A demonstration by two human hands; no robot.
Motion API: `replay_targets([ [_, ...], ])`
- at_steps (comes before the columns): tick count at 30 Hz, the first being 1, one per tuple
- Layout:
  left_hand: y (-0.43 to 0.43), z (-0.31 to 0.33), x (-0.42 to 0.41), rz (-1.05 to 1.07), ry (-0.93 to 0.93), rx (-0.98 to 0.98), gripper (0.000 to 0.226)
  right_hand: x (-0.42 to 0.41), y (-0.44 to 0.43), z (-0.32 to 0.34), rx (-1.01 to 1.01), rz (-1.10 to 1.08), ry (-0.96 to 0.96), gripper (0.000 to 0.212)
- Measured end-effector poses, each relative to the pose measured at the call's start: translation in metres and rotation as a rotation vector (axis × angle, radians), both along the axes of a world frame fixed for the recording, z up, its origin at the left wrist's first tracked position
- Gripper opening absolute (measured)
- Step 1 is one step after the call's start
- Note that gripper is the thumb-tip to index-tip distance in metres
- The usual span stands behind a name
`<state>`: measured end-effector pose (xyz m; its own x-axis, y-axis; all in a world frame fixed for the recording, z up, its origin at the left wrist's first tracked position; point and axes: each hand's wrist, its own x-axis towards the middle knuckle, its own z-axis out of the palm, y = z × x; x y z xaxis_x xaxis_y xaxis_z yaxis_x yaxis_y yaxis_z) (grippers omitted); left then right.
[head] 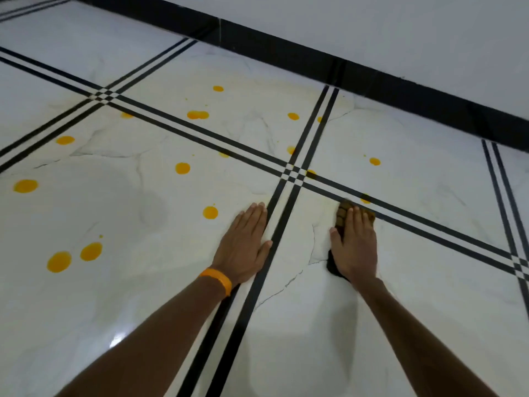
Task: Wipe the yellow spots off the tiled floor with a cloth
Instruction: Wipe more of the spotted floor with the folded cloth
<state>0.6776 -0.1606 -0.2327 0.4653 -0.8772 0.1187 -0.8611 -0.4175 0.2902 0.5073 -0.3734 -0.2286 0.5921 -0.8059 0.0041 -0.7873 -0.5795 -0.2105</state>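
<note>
Several yellow spots dot the white marble-look tiled floor, among them one spot just left of my left hand, a pair at the near left and a small one to the far right. My right hand lies flat on a dark cloth, whose yellow-stained front edge sticks out past my fingers. Only the cloth's edges show. My left hand rests flat on the tile, fingers together, holding nothing. An orange band circles its wrist.
Black double lines cross the floor between tiles. A black skirting strip runs along the white wall at the back. Pale yellowish smears cover the tiles around the spots.
</note>
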Motion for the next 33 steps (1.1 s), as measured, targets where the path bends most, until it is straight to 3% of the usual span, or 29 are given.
replay_targets([
  [2, -0.015, -0.005, 0.007, 0.04, -0.022, 0.066, 0.071, 0.009, 0.004, -0.007, -0.034, 0.015, 0.02, 0.085],
  [6, -0.016, -0.004, 0.006, 0.033, -0.044, 0.132, 0.071, -0.02, -0.031, -0.004, -0.015, 0.283, 0.07, 0.075],
  [8, -0.019, 0.0, 0.004, 0.03, -0.045, 0.155, 0.071, -0.036, -0.072, -0.001, -0.039, 0.147, 0.037, 0.074],
  [11, -0.02, 0.001, 0.005, 0.026, -0.027, 0.16, 0.071, -0.012, -0.113, 0.004, 0.024, -0.232, 0.031, 0.078],
  [13, -0.016, 0.0, 0.005, 0.03, -0.019, 0.144, 0.071, 0.029, -0.115, 0.01, 0.038, -0.259, 0.029, 0.08],
  [16, -0.02, -0.001, 0.008, 0.011, -0.019, 0.123, 0.071, 0.072, -0.069, 0.009, 0.0, 0.086, 0.025, 0.08],
  [18, -0.02, 0.0, 0.007, 0.019, -0.026, 0.117, 0.071, 0.055, -0.035, -0.002, 0.018, 0.335, 0.039, 0.075],
  [20, -0.019, 0.001, 0.005, 0.026, -0.018, 0.126, 0.071, 0.028, -0.044, -0.002, 0.037, 0.4, -0.002, 0.073],
  [24, -0.03, 0.008, 0.006, 0.055, -0.027, 0.121, 0.071, 0.034, -0.105, 0.004, 0.025, 0.179, 0.027, 0.073],
  [27, -0.053, 0.017, 0.021, 0.082, -0.025, 0.093, 0.07, 0.041, -0.062, 0.0, -0.015, 0.343, -0.012, 0.068],
  [29, -0.072, 0.017, 0.037, 0.089, -0.008, 0.076, 0.082, 0.014, -0.053, -0.003, -0.006, 0.411, -0.015, 0.065],
  [33, -0.085, 0.002, 0.056, 0.112, -0.001, 0.123, 0.097, -0.006, -0.118, -0.004, -0.055, 0.08, 0.015, 0.072],
])
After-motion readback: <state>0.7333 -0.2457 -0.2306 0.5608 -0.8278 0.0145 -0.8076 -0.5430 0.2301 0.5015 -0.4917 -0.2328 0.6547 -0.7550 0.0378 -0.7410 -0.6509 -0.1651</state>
